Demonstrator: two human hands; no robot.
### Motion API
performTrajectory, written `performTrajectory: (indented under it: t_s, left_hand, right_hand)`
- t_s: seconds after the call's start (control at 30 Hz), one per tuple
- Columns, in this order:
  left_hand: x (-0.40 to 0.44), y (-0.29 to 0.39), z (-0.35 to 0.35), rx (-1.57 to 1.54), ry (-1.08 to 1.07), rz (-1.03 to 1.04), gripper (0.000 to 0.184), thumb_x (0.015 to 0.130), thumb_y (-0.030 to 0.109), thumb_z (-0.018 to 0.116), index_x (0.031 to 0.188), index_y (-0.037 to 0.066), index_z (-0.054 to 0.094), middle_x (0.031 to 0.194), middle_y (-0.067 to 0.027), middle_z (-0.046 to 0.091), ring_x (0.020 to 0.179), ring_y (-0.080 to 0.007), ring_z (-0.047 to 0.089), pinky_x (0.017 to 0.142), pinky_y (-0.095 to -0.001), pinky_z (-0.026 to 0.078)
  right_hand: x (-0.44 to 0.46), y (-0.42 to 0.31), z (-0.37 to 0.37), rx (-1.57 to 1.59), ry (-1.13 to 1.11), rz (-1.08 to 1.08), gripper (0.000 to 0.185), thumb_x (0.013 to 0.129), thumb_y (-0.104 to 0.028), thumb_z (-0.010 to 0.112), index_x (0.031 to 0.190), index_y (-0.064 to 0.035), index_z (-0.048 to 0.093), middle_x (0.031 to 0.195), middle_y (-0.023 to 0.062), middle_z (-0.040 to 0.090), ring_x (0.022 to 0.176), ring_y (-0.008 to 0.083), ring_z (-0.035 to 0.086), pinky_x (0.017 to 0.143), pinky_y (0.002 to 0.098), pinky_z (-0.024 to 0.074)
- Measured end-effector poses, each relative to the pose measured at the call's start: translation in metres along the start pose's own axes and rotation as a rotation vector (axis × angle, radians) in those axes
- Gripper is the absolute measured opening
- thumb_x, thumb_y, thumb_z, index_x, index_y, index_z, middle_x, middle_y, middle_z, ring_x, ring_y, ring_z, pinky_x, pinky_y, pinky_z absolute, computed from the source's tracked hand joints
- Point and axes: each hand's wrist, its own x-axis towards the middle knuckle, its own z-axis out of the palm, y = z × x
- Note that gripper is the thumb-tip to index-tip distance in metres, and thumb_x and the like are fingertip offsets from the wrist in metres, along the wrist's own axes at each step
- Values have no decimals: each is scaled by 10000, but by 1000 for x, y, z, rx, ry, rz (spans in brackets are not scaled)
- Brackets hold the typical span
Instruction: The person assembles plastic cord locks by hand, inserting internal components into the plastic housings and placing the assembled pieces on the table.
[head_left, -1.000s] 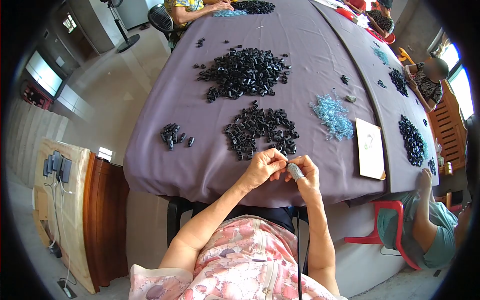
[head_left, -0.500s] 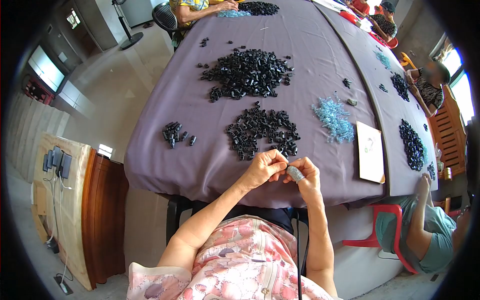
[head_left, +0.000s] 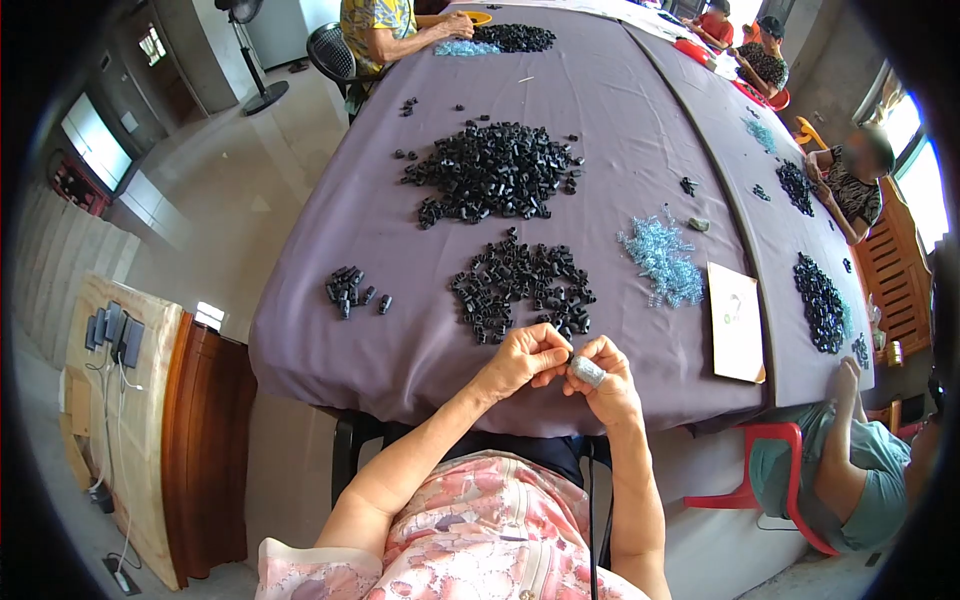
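Whole view has shifted: tabletop [head_left: 640, 150] and hands sit lower in frame. Left hand's [head_left: 528, 362] fingers pinch a small dark piece [head_left: 570, 355]; right hand's [head_left: 606, 381] meet there, grip cannot be told. Black pieces [head_left: 480, 290] lie just beyond.

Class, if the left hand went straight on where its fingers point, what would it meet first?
The left hand would probably meet the right hand first; whether they touch is unclear.

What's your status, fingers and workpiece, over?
Left fingers pinching a small dark piece, mostly hidden. Right fingers close beside, grip unclear. Loose black cylindrical plastic-looking pieces just beyond; nothing seen in the way.
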Motion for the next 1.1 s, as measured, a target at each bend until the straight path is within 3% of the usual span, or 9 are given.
performTrajectory:
  t_s: [0.23, 0.43, 1.1]
  left_hand:
    - [-3, 3, 2, 106, 6, 3, 60, 866, 92, 593, 889, 38, 581, 663, -20, 579, 501, -42, 473, 420, -176, 362]
    - [-4, 2, 0, 33, -35, 0, 58, 863, 96, 599, 884, 44, 583, 663, -21, 580, 496, -43, 469, 415, -175, 347]
    - [-6, 7, 1, 192, -43, -24, 52, 864, 66, 587, 814, 52, 585, 644, -2, 568, 473, -20, 432, 403, -167, 325]
  right_hand:
    - [0, -2, -3, -185, 14, -26, 143, 767, 11, 640, 739, -28, 505, 696, 77, 582, 540, 122, 540, 496, 263, 491]
    - [0, -6, 2, -17, -54, -18, 154, 765, -8, 649, 735, -34, 501, 677, 74, 581, 541, 118, 542, 490, 260, 491]
    - [-3, -7, 1, -313, -2, 27, 151, 752, 42, 649, 701, -20, 521, 636, 68, 582, 502, 98, 535, 442, 238, 459]
